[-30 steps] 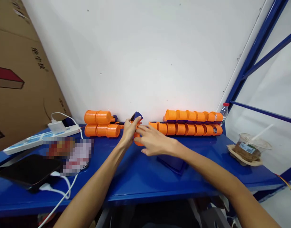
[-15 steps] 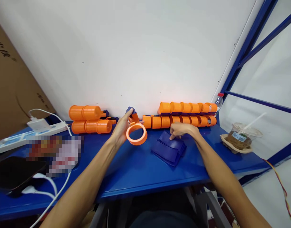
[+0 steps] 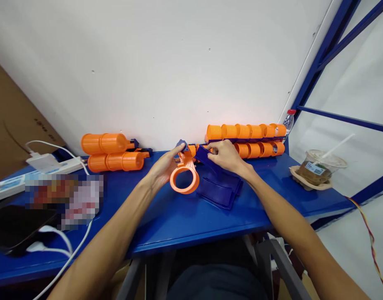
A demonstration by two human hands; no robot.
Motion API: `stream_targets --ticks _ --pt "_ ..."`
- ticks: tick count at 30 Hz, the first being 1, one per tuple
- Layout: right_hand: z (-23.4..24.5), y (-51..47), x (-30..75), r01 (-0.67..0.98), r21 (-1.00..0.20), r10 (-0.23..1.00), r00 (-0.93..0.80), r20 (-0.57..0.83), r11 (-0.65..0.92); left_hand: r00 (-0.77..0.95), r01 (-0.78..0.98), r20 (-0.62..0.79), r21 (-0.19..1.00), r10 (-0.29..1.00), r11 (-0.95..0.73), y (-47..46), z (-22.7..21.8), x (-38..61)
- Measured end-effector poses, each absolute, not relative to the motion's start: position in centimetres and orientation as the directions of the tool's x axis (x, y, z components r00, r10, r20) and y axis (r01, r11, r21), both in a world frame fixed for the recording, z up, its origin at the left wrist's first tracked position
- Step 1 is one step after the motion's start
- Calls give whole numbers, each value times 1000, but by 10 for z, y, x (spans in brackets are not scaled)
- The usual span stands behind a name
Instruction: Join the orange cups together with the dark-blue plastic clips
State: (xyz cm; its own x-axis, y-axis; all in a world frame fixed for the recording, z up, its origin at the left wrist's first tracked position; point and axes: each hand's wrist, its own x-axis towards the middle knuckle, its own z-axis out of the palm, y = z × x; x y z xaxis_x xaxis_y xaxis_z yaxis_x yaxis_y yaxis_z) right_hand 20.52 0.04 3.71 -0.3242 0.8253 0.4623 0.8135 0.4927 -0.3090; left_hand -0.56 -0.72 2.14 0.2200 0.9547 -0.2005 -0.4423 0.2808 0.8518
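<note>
My left hand [image 3: 165, 167] is closed around an orange tape dispenser [image 3: 184, 180], whose open ring faces me and whose dark blue piece [image 3: 182, 145] sits at the top by my thumb. Close on its right, my right hand [image 3: 225, 156] pinches a flat dark blue plastic piece [image 3: 207, 160], tilted with its far end near the dispenser. Below that hand, a small stack of similar blue pieces [image 3: 218, 192] lies on the blue table [image 3: 179, 225]. The fingers of my left hand are partly hidden behind the dispenser.
Rows of orange dispensers [image 3: 246, 131] lie along the wall at right, with orange cylinders [image 3: 115, 161] at left. A drink cup [image 3: 314, 168] in a carton holder and a bottle [image 3: 289, 121] stand at right. Power strip [image 3: 63, 166], phone [image 3: 19, 227] and cables occupy the left.
My right hand has lifted one blue piece off the stack and carried it left, up to the dispenser. My left hand still holds the dispenser, slightly further right in view.
</note>
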Motion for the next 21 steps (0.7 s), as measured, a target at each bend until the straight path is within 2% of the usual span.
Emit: stream_targets --ticks 8,15,21 --pt "25 -12 186 811 -212 765 -378 520 545 211 -428 -166 871 963 244 -3 14 -3" --pt "21 -15 182 836 -113 763 -425 487 537 184 -433 -94 886 978 167 0 7 -4" --pt "15 -16 178 787 -23 703 -538 466 617 133 -389 5 920 991 48 1 4 -6"
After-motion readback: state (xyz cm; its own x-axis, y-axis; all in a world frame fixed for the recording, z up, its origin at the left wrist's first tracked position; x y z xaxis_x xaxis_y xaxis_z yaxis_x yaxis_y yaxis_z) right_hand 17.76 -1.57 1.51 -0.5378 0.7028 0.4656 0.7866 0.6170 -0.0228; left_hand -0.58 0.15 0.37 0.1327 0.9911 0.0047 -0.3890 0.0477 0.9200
